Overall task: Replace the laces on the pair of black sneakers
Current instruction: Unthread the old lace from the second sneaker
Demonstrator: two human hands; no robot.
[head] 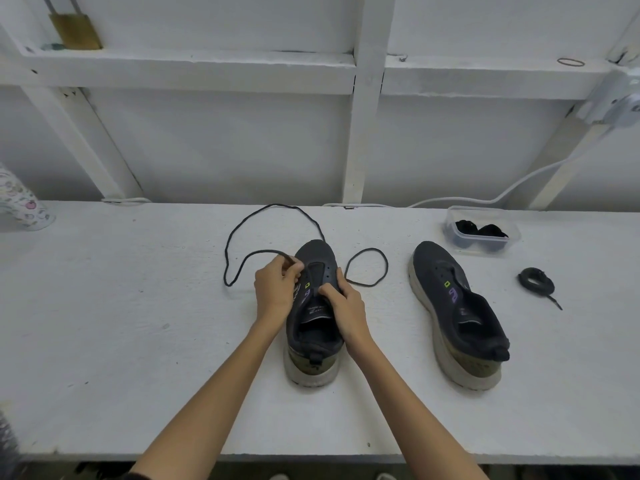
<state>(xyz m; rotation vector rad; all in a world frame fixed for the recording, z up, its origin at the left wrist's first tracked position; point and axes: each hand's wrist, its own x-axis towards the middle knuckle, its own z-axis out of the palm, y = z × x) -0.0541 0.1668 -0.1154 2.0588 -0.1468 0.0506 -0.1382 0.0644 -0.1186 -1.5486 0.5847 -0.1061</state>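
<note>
Left hand (277, 289) grip: fingers curled, pinching the end of the lace (275, 205) at the left eyelet row of the centre sneaker (313, 341). Right hand (346, 303) grip: thumb and fingers closed on its right eyelet flap. Eyelets are hidden by the fingers, so the threading cannot be told. Lace loops lie left of, beyond and right of this sneaker's toe on the table (104, 341). Second sneaker (457, 313) sits to its right, and a coiled lace (536, 280) farther right.
</note>
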